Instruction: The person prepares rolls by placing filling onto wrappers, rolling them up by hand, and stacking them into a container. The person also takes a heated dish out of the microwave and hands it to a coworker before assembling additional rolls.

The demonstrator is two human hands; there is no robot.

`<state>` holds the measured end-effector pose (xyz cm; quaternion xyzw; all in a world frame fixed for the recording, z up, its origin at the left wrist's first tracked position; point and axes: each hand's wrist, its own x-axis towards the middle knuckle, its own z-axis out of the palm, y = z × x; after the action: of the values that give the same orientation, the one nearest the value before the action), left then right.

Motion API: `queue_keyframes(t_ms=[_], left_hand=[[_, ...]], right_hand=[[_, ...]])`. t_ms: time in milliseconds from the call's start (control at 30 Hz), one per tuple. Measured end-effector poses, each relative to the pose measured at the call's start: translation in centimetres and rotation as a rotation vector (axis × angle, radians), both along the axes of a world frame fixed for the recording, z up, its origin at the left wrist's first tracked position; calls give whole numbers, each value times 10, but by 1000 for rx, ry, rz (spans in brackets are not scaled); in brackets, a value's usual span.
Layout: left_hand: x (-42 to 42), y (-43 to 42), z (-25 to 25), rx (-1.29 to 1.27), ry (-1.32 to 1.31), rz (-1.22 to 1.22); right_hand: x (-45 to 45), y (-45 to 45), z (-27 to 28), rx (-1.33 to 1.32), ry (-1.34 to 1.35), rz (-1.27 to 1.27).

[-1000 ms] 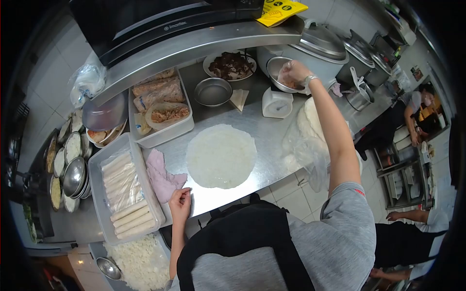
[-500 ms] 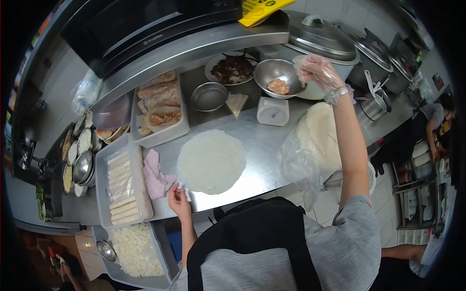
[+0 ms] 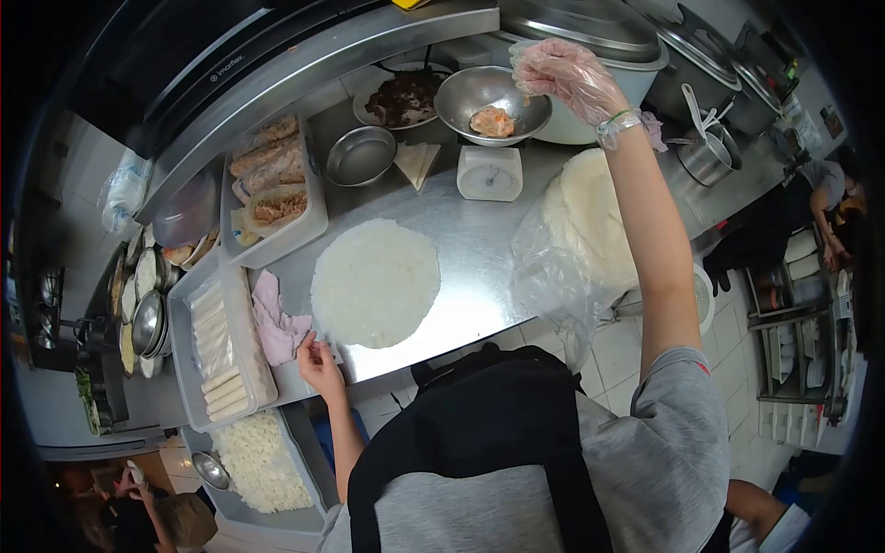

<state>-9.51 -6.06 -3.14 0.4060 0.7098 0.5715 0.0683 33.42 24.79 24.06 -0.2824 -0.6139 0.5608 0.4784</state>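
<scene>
My right hand (image 3: 567, 78), in a clear plastic glove, is raised over the right rim of a metal bowl (image 3: 452, 106). Its fingers are bent together; what they hold, if anything, is hidden. A lump of orange-pink filling (image 3: 491, 122) lies in the bowl, which sits on a white kitchen scale (image 3: 489, 173). My bare left hand (image 3: 319, 367) is at the counter's front edge with loosely bent fingers, holding nothing visible. Beside it are a crumpled pink cloth (image 3: 277, 321) and a round, flat, pale wrapper (image 3: 376, 284) spread on the steel.
Left stand a tub of white rolls (image 3: 262, 373), a tub of bagged filling (image 3: 313, 221) and a bin of chopped white food (image 3: 263, 465). Stacked wrappers in plastic (image 3: 581, 217) sit right. Behind are an empty pan (image 3: 360, 157), a plate of dark food (image 3: 401, 99) and large pots (image 3: 590, 32).
The view has shifted, so the counter things appear lower and further left. My right hand stays raised by the bowl, now over its rim. My left hand remains near the cloth.
</scene>
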Motion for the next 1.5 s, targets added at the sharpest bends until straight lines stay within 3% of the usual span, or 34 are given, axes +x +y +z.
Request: queue_keyframes(t_ms=[100,167,267,400,533,633,667,700,767,833,967,1000,1033,1067,1100,1133,1167,1200,1300,1367,1433,1467,1500], left_hand=[[0,1,-2,20,-18,-24],[-3,0,-9,74,-192,-75],[-7,-8,4,1,-209,-97],[-9,-23,40,-30,-210,-142],[-24,-31,53,-110,-115,-248],[-39,-38,48,-136,-174,-330],[-44,-39,45,-137,-216,-360],[-48,-38,42,-136,-257,-393],[-59,-28,40,-145,-193,-436],[-63,7,62,63,-116,-367],[-91,116,126,195,-23,-170],[-103,155,125,213,83,-20],[-116,190,120,221,188,130],[-127,211,127,9,154,138],[-136,227,134,-204,120,143],[-145,236,138,-200,114,142],[-155,244,142,-456,182,61],[-162,252,145,-708,254,-23],[-198,290,109,-737,185,-134],[-208,293,107,-636,116,-128],[-216,305,90,-544,40,-118],[-226,320,64,-399,-226,-185],[-231,326,47,-247,-491,-244]], right_hand=[[-12,-9,2,50,-24,-8],[-25,-25,-3,120,221,120],[-75,-41,-10,-37,368,111],[-189,-60,-28,-203,412,387],[-316,-25,-85,-303,549,647],[-397,-3,-111,-402,201,427],[-418,2,-119,-279,-59,338],[-450,35,-163,11,-401,192],[-467,16,-133,580,-1077,83],[-481,17,-140,589,-1034,64],[-497,39,-154,502,-1055,48],[-494,34,-149,519,-1068,51],[-489,26,-145,651,-1224,112],[-485,18,-143,780,-1375,176],[-483,15,-145,787,-1382,178],[-481,16,-152,743,-1302,234],[-478,20,-162,695,-1219,281],[-478,34,-193,726,-1049,99],[-453,23,-158,706,-1233,204],[-450,31,-145,562,-1180,261],[-448,39,-143,268,-934,319],[-448,42,-146,259,-929,322],[-449,45,-152,26,-705,360]])
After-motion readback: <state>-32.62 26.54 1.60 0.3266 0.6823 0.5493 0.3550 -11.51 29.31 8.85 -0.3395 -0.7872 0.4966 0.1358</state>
